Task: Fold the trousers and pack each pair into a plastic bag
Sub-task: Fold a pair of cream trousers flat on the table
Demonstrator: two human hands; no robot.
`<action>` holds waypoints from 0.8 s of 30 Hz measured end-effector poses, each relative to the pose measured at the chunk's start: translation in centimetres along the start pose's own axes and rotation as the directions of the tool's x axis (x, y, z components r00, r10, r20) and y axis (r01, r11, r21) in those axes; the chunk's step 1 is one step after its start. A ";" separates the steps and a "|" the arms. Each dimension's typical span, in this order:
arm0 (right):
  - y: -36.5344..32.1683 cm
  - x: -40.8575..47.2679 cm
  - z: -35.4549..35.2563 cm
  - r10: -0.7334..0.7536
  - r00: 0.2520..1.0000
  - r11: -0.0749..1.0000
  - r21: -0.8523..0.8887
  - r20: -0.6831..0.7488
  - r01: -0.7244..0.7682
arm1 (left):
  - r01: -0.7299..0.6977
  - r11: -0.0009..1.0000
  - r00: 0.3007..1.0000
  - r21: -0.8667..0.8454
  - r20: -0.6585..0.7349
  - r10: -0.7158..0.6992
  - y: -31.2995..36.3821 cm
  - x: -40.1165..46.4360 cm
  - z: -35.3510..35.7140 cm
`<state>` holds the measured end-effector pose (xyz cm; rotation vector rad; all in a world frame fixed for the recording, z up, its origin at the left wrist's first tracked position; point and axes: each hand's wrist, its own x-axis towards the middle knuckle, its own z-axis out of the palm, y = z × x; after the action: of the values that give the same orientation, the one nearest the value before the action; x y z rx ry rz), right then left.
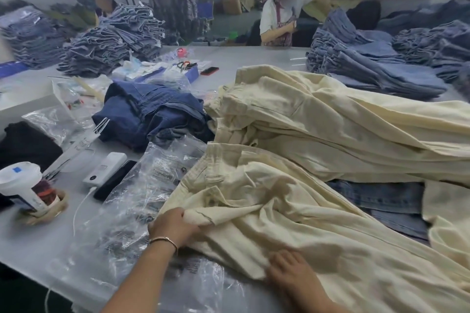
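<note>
Cup (pixel 21 187): white-lidded, at the table's (pixel 241 58) near left edge.
Power bank (pixel 104 170): white, beside a dark phone (pixel 114 180), cable trailing toward the edge.
Plastic bags (pixel 142 201): clear, crumpled, spread over the near left of the table, partly under the cream cloth.
Navy trousers (pixel 152 114): bunched heap behind the bags.
Left hand (pixel 173 226): fingers curled, gripping a bunched fold near the waist of the cream trousers (pixel 279 211); bracelet on the wrist.
Cream trousers: front and centre, waistband toward the bags, legs running off to the right.
Right hand (pixel 292 274): blurred, lying flat on the cream cloth, fingers stretched, gripping nothing.
Second cream pair (pixel 330 122): rumpled, just behind the first.
Denim stacks (pixel 376 68): folded piles, far right.
Other workers: two at the far side.
</note>
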<state>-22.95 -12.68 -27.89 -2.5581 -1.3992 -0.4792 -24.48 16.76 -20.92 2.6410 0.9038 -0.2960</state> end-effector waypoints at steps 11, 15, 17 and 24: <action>-1.4 -1.0 -9.2 0.404 0.896 0.779 0.443 0.185 -0.443 | 0.019 0.792 0.995 -0.610 0.092 0.048 -4.2 1.2 -9.0; -5.2 -2.5 -7.4 0.256 0.643 0.833 0.173 0.722 -0.526 | 0.097 0.992 0.990 0.085 0.093 -0.105 -6.8 1.3 -3.4; -6.0 -3.1 -6.6 0.306 0.662 0.792 0.203 0.684 -0.576 | 0.144 0.987 0.986 0.074 0.071 -0.149 -8.1 0.7 -1.6; -5.9 -5.2 -5.8 0.656 0.755 0.755 0.037 -0.018 -0.655 | 0.080 0.997 0.996 -0.024 0.032 -0.079 -8.3 -1.3 0.3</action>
<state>-31.61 -15.38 -24.33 -2.7630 -0.4018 -0.3556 -30.75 22.09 -22.80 2.5745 0.9977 -0.3411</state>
